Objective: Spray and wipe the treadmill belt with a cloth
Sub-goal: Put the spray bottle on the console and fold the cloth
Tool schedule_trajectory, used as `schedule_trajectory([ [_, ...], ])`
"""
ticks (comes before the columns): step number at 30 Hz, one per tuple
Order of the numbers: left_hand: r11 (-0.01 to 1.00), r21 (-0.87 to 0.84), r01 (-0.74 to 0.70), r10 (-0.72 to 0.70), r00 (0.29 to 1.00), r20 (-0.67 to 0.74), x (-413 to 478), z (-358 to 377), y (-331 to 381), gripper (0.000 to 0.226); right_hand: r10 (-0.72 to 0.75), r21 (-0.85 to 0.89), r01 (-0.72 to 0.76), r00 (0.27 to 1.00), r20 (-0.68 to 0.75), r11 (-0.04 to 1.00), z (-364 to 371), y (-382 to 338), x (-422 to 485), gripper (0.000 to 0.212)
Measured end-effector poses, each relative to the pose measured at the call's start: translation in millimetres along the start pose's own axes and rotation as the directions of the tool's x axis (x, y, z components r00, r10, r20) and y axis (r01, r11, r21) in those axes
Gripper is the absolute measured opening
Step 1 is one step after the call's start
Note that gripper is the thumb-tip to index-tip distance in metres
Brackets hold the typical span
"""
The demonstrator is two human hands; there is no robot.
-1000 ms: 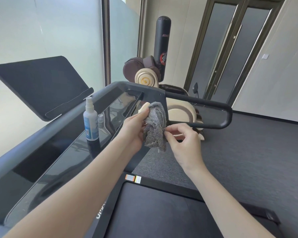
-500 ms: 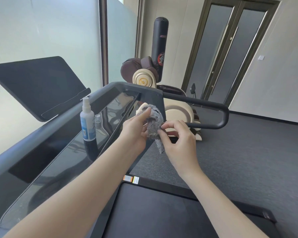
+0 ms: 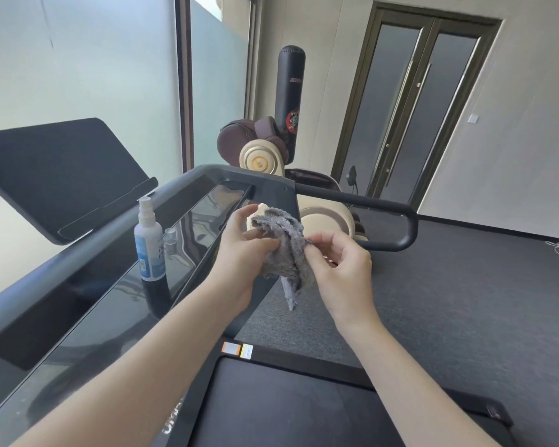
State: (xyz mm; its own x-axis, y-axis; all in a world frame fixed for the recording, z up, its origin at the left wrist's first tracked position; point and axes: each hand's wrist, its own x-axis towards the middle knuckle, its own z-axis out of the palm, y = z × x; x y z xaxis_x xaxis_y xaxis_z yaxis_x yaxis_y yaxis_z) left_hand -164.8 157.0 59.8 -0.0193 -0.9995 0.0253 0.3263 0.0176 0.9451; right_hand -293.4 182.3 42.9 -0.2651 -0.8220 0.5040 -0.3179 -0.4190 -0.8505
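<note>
Scrunched smaller than before, the cloth (image 3: 284,235) is pinched by the left hand (image 3: 239,256) and right hand (image 3: 342,272) above the belt (image 3: 288,408) at six o'clock. It is being readied; next, the spray bottle (image 3: 149,243) at nine o'clock should be grabbed.

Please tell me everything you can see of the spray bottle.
The spray bottle is small and slim, whitish plastic by its look, with a blue label too small to read. A white pump nozzle tops it, uncapped; a clear cap sits beside it. It stands upright on the treadmill's glossy dark console panel, which mirrors it. Nobody holds it.
</note>
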Motion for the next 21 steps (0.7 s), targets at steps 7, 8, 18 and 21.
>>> schedule_trajectory([
  [7, 0.960, 0.280, 0.010, 0.013, 0.997, -0.080, 6.6, -11.5, -14.6, 0.055, 0.275, 0.276, -0.246, 0.959, -0.068, 0.929, -9.7, 4.5, 15.8, 0.013],
  [8, 0.944, 0.329, -0.001, 0.032, 0.996, -0.088, 7.2, -11.5, -14.6, 0.054, 0.294, 0.289, -0.263, 0.954, -0.068, 0.921, -11.8, 5.2, 17.3, 0.013],
  [18, 0.898, 0.361, -0.252, 0.203, 0.965, 0.167, 0.3, 1.8, -18.8, 0.012, 0.364, 0.350, -0.348, 0.931, 0.023, 0.870, -5.7, 6.4, 13.4, 0.008],
  [21, 0.872, 0.354, -0.337, 0.282, 0.938, 0.200, 1.8, 4.6, -19.5, 0.017, 0.351, 0.345, -0.354, 0.933, 0.074, 0.869, -4.3, 2.8, 11.0, 0.007],
])
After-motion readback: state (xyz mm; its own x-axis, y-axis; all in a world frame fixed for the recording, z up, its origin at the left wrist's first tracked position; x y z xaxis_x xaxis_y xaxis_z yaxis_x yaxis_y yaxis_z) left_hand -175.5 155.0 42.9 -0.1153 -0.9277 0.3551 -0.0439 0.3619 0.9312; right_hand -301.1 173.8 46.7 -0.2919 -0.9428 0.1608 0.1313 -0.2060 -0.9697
